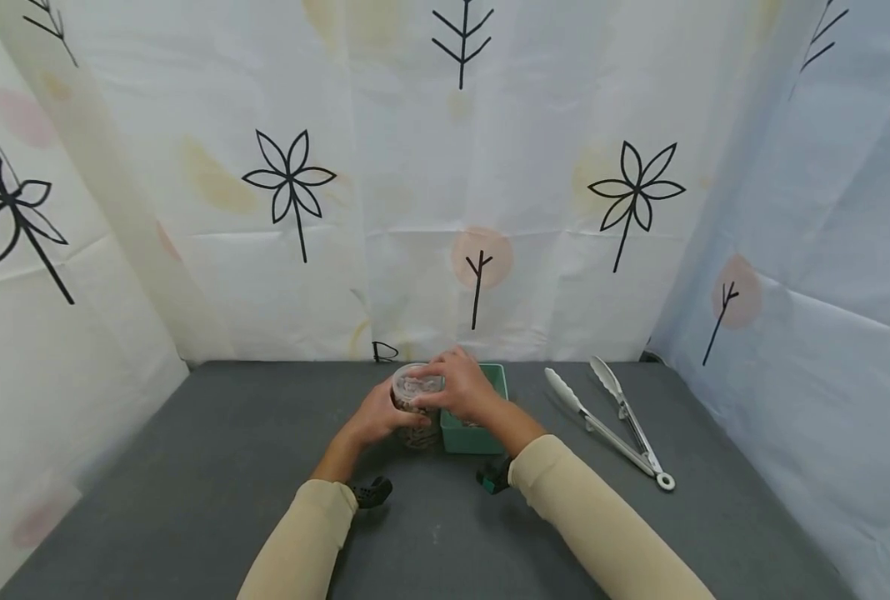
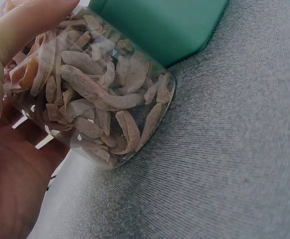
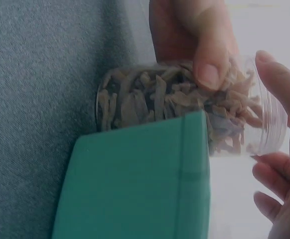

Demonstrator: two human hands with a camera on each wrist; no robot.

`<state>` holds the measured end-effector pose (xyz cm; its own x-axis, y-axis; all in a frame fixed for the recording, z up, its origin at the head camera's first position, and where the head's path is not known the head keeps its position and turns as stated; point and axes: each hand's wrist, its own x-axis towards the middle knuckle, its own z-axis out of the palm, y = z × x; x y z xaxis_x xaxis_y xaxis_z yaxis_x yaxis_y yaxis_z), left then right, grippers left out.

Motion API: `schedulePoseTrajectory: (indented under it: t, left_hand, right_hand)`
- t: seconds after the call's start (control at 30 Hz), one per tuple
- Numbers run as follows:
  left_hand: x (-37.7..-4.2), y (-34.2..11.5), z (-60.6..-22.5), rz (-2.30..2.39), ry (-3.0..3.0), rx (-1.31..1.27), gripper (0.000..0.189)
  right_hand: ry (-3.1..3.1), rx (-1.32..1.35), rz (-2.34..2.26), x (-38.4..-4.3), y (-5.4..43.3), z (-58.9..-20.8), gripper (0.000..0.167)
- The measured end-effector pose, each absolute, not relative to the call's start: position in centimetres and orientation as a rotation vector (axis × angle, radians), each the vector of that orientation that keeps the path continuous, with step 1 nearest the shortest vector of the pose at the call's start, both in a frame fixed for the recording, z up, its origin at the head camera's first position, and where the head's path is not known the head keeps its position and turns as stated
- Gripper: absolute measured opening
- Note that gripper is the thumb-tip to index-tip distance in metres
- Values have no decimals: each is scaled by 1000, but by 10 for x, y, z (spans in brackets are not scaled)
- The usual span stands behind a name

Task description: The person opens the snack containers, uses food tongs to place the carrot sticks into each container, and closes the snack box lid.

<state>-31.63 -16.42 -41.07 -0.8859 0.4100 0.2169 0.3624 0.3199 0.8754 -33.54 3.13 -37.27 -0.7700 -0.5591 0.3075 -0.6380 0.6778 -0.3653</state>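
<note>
A clear jar (image 1: 419, 435) full of dried, brownish-grey strips stands upright on the table, beside a green container (image 1: 475, 442). My left hand (image 1: 379, 414) grips the jar around its side, with the thumb across the front in the right wrist view. At the top, my right hand (image 1: 463, 387) holds the clear lid (image 3: 274, 119) by its rim, thumb on one side and fingers on the other. The lid sits on the jar's mouth. In the left wrist view the strips (image 2: 97, 92) show through the wall, down to the jar's base.
Metal tongs (image 1: 638, 434) with pale tips lie spread to the right of the green container. The grey table (image 1: 190, 500) ends at a white patterned curtain (image 1: 400, 283) behind and on both sides. What the green container holds is mostly hidden by my right arm.
</note>
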Motion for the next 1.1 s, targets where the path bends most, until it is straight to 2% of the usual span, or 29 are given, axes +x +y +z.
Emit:
schedulePoseTrajectory:
  t: [0.63, 0.73, 0.87, 1.1]
  left_hand:
    - [-315, -166, -410, 1630, 2534, 705, 74]
    - [-315, -166, -412, 1618, 2546, 719, 70]
    - [-316, -166, -413, 1608, 2521, 737, 65]
    - [-317, -165, -410, 1639, 2494, 795, 67]
  right_hand:
    - [-2722, 621, 582, -322, 7, -382, 51]
    - [-2775, 684, 633, -323, 9, -377, 52]
    - [-2866, 893, 765, -328, 19, -367, 53]
    - [-2933, 1249, 817, -341, 35, -350, 58]
